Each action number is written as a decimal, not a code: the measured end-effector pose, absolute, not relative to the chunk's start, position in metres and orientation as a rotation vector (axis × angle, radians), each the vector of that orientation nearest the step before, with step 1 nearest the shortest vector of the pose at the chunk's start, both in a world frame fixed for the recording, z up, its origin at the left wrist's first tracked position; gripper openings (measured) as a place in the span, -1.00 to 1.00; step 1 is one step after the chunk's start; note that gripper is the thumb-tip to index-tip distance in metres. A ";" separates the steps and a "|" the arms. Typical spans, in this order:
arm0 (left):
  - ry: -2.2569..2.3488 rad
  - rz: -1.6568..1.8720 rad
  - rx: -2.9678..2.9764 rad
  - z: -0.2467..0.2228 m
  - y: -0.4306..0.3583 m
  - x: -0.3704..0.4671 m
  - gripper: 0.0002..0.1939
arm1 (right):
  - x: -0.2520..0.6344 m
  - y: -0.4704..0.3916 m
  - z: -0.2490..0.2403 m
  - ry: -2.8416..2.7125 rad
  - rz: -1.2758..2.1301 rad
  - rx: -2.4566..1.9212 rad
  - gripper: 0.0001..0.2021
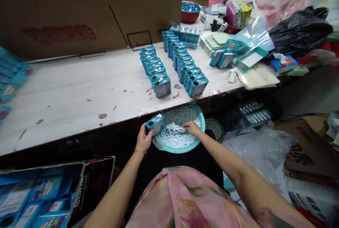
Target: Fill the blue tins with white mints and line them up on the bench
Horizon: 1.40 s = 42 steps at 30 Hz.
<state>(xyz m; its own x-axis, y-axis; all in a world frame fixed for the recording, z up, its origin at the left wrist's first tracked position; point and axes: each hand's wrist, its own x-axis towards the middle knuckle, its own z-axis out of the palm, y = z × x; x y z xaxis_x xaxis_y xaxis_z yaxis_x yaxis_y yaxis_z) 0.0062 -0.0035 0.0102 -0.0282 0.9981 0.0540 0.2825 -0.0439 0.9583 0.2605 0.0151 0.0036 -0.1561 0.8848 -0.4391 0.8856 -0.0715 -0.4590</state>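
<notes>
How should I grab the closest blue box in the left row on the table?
Pinch the box by its left and right narrow sides, probably best from the table's near edge. It stands upright, broad face that way, with other boxes close behind. Keep it level: its top shows a dark opening and white pieces.

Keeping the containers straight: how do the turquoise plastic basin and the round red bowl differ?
The red bowl stands on the white table; the turquoise basin sits below its edge. The basin holds small white pellets; the bowl, blue pieces. The right hand is over the basin, away from the bowl. Both are round and open-topped.
</notes>
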 end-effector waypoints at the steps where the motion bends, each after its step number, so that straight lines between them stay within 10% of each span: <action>1: 1.426 1.132 1.453 0.011 -0.004 0.006 -0.60 | 0.268 0.016 0.011 2.158 -1.104 2.047 -0.72; 6: 1.495 1.064 1.587 0.019 -0.006 0.018 -0.61 | 0.289 0.020 0.074 2.378 -1.260 2.021 -0.74; 13: 1.506 0.914 1.757 0.023 -0.009 0.048 -0.64 | 0.257 0.018 0.152 2.459 -0.486 1.717 -0.71; 27: 1.451 0.938 1.808 0.016 -0.008 0.051 -0.63 | 0.237 0.006 0.179 2.477 -0.187 1.513 -0.74; 42: 1.526 1.133 1.395 0.008 -0.006 0.026 -0.61 | 0.224 0.005 -0.001 2.116 -0.799 2.019 -0.66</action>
<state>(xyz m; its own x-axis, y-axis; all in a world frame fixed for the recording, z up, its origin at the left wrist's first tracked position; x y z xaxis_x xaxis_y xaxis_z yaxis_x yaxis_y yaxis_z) 0.0256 -0.0062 0.0081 -0.1101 0.9935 0.0284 0.3145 0.0077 0.9492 0.2245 0.0048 -0.0014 -0.1094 0.8979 -0.4264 0.9556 -0.0230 -0.2936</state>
